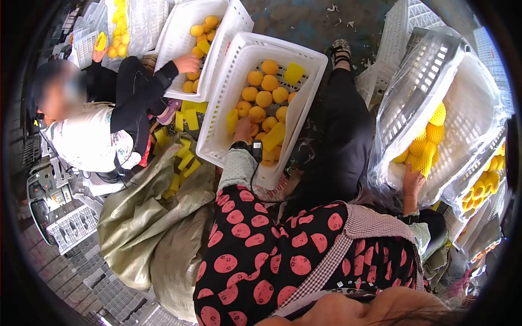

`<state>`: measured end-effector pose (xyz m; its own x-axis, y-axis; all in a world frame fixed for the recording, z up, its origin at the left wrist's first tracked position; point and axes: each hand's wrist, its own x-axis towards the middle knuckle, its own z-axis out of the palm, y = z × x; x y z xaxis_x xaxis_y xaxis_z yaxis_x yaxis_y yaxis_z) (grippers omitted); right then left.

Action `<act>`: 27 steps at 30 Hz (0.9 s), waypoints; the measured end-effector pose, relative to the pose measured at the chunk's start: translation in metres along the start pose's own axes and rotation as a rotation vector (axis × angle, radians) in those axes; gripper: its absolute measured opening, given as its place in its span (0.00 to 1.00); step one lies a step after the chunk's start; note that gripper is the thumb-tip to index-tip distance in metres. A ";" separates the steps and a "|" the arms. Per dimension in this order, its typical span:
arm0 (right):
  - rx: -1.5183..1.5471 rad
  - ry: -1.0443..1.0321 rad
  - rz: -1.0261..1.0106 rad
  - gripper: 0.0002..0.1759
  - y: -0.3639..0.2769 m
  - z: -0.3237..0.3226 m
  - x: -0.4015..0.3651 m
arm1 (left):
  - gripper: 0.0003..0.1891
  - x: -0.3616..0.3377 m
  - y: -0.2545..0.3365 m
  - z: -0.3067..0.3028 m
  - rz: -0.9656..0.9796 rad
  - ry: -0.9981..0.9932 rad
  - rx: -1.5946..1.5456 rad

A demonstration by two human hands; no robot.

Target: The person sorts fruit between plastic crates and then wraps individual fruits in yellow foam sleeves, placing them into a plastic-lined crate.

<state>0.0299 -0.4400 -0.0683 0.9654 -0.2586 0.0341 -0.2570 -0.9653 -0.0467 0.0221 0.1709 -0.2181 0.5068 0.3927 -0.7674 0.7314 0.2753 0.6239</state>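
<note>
My left hand (243, 130) is inside a white plastic crate (211, 133) of loose orange-yellow peaches (264, 99). Its fingers are curled at a yellow foam net sleeve (232, 120) by the crate's left wall. Flat yellow sleeves (273, 137) lie on the peaches beside it. On my right, a crate lined with clear plastic (470, 108) holds peaches in yellow foam nets (433, 133). My right hand (413, 182) is closed around the lowest netted peach (421, 164) in that group; its fingertips are partly hidden.
At the left sits another person (81, 130), one hand (187, 63) in a second peach crate (234, 22), the other holding a netted peach (100, 42). A large olive sack (147, 217) with yellow sleeves (185, 163) stands beside my legs. More crates (481, 231) stand at right.
</note>
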 end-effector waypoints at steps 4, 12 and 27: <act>-0.052 0.082 -0.027 0.29 0.004 0.008 -0.002 | 0.18 0.015 0.006 0.037 0.134 0.212 0.355; 0.009 0.096 -0.065 0.28 0.006 0.005 0.000 | 0.38 0.009 0.013 0.050 0.118 0.383 0.604; -0.046 -0.096 0.064 0.27 -0.009 -0.010 0.002 | 0.19 0.006 0.015 0.047 0.479 -0.109 0.049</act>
<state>0.0335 -0.4323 -0.0576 0.9464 -0.3168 -0.0633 -0.3174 -0.9483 -0.0002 0.0576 0.1357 -0.2199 0.8341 0.3705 -0.4086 0.4239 0.0434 0.9047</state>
